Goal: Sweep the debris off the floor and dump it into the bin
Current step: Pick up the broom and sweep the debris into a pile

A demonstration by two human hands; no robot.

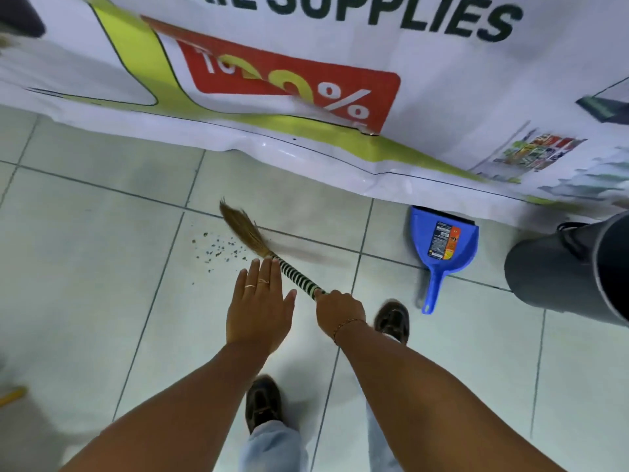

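Note:
A short grass broom (243, 229) with a green-and-white striped handle points forward and left over the pale tiled floor. My right hand (338, 310) is shut around the handle's near end. Just left of the handle, my left hand (260, 308) hovers flat with its fingers spread, holding nothing. Small dark debris (218, 250) lies scattered on the tile beside the bristles, to their left. A blue dustpan (442, 247) lies on the floor to the right, handle toward me. The grey bin (561, 274) stands at the right edge.
A large printed banner (306, 80) lies along the floor ahead, its edge just beyond the broom and dustpan. My two dark shoes (393, 320) stand on the tiles below the hands. A yellow object (12, 395) shows at the left edge.

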